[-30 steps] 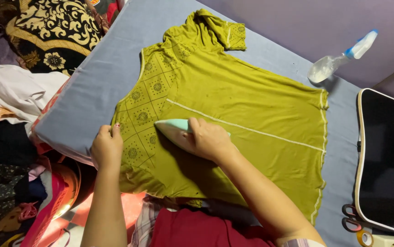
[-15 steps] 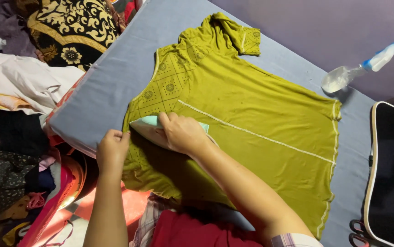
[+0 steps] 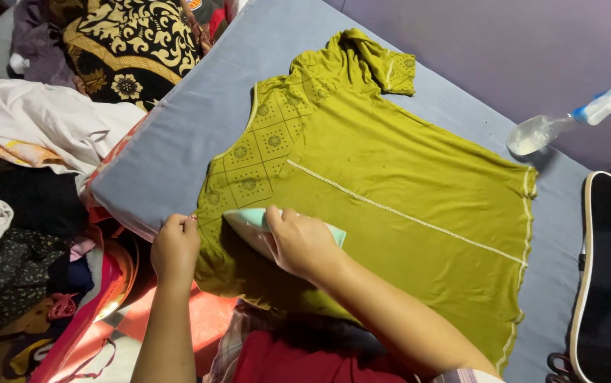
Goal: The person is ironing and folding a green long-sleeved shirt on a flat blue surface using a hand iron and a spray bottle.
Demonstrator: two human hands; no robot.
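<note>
While gripping the pale green iron [image 3: 249, 221] with closed right hand [image 3: 304, 245], nose toward the board's left edge, pinching olive shirt [image 3: 391, 206] hem there with left hand [image 3: 175, 248], nearer that edge.

Olive-green shirt [image 3: 383, 184]: spread flat on the blue-grey padded surface, patterned yoke toward the near-left, pale seam running diagonally across. Mint-green iron [image 3: 252, 221]: soleplate down on the shirt's near-left edge, just below the yoke.
</note>
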